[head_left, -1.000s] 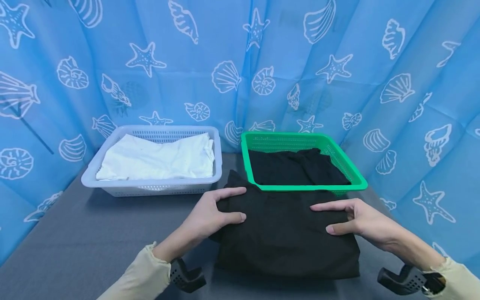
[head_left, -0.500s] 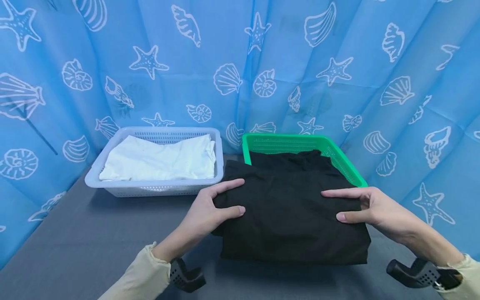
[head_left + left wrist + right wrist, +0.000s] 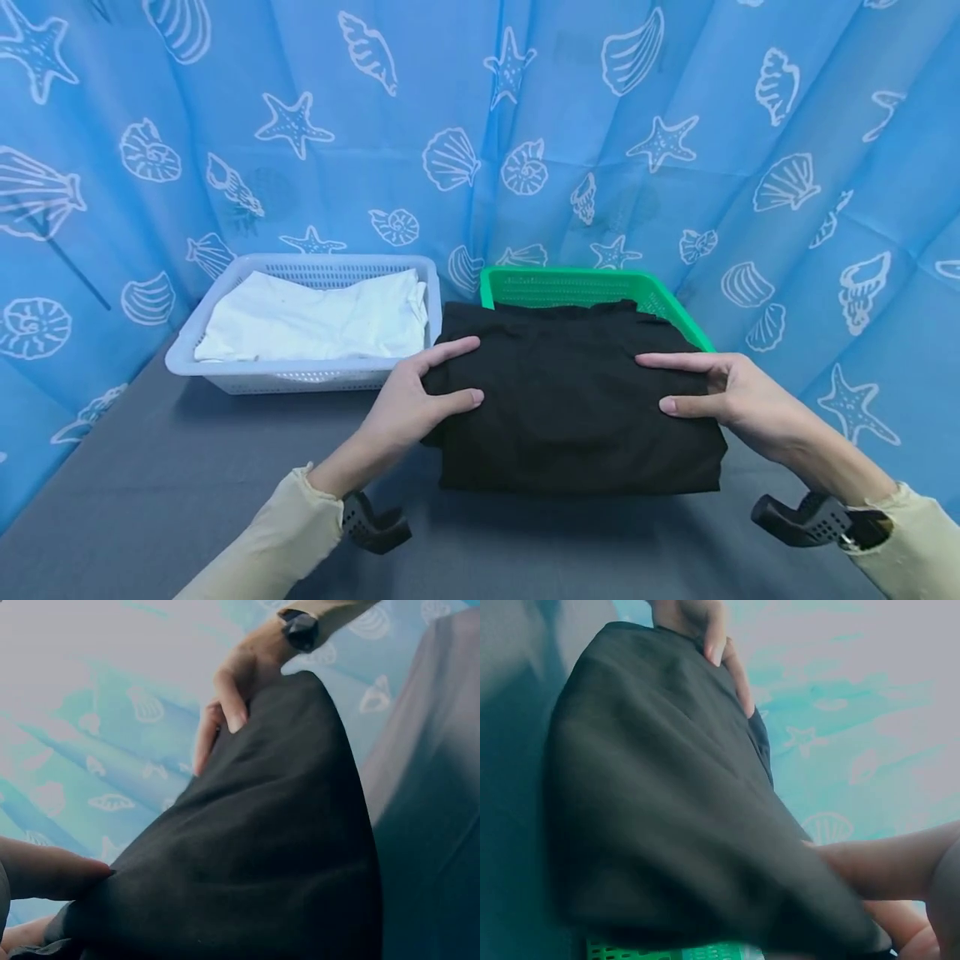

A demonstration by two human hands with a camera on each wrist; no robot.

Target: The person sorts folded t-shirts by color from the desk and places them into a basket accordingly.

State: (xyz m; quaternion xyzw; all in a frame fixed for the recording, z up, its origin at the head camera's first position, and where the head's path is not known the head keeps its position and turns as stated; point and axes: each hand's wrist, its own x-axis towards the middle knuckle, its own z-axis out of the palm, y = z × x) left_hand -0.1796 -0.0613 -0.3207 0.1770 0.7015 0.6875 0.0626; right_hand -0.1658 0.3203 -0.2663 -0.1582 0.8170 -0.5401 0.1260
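Note:
A folded black garment (image 3: 570, 408) hangs above the table between my two hands. My left hand (image 3: 416, 400) grips its left side, with the thumb and index finger on top and the other fingers hidden beneath. On the right side my right hand (image 3: 738, 400) holds it the same way. The garment covers the front of a green basket (image 3: 570, 287) and hides most of the black cloth lying in there. In the left wrist view the cloth (image 3: 255, 825) droops between the hands. The right wrist view shows its near edge blurred.
A pale blue-white basket (image 3: 300, 367) with folded white cloth (image 3: 315, 321) stands at the back left on the grey table (image 3: 225, 475). Behind both baskets hangs a blue curtain (image 3: 375, 167) with shell and starfish prints.
Both hands have lifted the black garment up and forward, over the green basket's front rim. It also shifted right, then slightly back left. The white cloth's basket has stayed in place.

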